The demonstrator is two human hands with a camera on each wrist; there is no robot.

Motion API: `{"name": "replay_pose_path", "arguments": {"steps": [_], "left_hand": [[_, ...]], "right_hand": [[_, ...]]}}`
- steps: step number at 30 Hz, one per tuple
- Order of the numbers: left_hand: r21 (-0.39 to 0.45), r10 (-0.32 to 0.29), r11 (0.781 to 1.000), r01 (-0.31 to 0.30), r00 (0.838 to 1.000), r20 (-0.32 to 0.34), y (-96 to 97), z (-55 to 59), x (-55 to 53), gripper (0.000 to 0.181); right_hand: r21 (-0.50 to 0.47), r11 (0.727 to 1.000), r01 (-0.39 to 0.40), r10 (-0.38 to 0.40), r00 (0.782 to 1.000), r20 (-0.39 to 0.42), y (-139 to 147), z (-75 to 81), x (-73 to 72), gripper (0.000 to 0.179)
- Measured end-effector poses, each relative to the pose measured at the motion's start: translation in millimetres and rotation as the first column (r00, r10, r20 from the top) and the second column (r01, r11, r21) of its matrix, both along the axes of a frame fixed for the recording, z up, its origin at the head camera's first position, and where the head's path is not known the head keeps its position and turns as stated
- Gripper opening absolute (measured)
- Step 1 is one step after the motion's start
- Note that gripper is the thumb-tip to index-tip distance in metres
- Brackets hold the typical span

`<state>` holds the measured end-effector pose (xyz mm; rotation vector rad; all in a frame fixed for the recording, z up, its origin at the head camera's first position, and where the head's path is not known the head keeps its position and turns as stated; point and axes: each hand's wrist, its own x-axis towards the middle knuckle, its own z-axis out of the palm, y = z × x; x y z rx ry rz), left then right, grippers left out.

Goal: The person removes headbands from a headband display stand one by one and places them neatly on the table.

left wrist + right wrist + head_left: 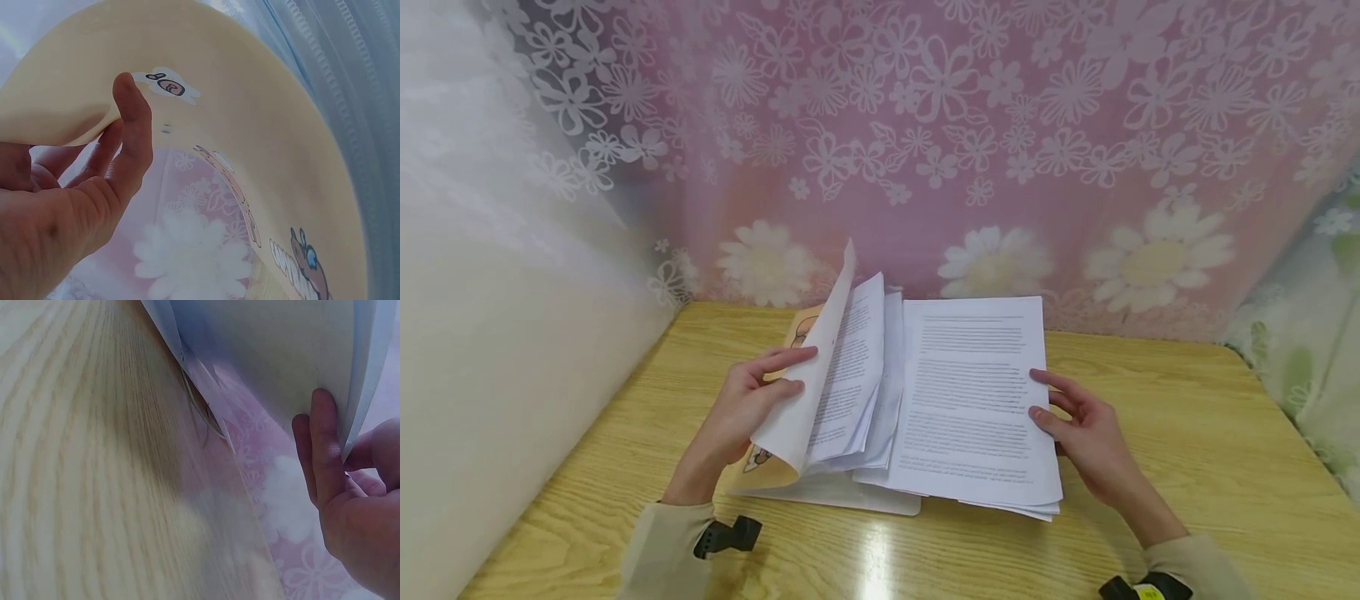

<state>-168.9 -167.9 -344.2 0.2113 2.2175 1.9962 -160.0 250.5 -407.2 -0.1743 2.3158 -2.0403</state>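
Printed sheets (973,400) lie spread on the right side of an opened cartoon-covered folder. My right hand (1086,425) pinches their right edge, thumb on the printed face; the right wrist view shows its fingers behind the stack of paper (269,356). On the other side my left hand (748,400) holds the folder's bent front cover (816,392) between thumb and fingers. This cover is white inside and cream outside with cartoon drawings (172,87). More printed pages (850,375) stand half raised between the cover and the spread sheets. A pale flat edge (850,493) shows beneath them.
Everything rests on a wood-grain table (1195,442). A pink flowered curtain (880,150) hangs along its far edge, with pale sheeting (512,292) at the left and more flowered fabric (1300,367) at the right. In the right wrist view a thin cord-like loop (197,406) shows beside the paper.
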Motion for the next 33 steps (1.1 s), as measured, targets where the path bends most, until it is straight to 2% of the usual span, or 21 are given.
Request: {"name": "replay_pose_path", "arguments": {"steps": [10, 13, 17, 21, 26, 33], "left_hand": [[0.019, -0.028, 0.999, 0.028, 0.999, 0.032, 2.2, -2.6, 0.5, 0.042], [0.017, -0.024, 1.000, 0.024, 1.000, 0.012, 3.3, -2.5, 0.1, 0.042], [0.017, -0.026, 1.000, 0.026, 1.000, 0.008, 4.6, -2.1, 0.4, 0.042], [0.019, -0.042, 0.999, 0.041, 0.998, 0.039, 5.3, -2.3, 1.4, 0.042], [0.018, -0.045, 0.999, 0.044, 0.999, 0.031, 7.2, -2.8, 0.3, 0.042], [0.017, -0.036, 0.999, 0.035, 0.998, 0.051, 7.9, -2.9, -0.3, 0.042]], "right_hand": [[0.036, 0.999, -0.009, 0.009, 1.000, 0.012, -6, -0.1, -5.1, 0.059], [0.046, 0.999, 0.002, -0.002, 1.000, 0.010, -9, 0.9, -8.8, 0.059], [0.034, 0.999, 0.009, -0.010, 1.000, 0.019, -11, 2.4, -12.2, 0.060], [0.014, 1.000, 0.007, -0.007, 1.000, 0.027, -14, 2.8, -14.8, 0.061], [0.018, 1.000, 0.005, -0.005, 1.000, 0.011, -19, 2.7, -18.5, 0.061], [-0.007, 1.000, -0.020, 0.020, 1.000, -0.004, -24, 2.9, -21.1, 0.061]]}}
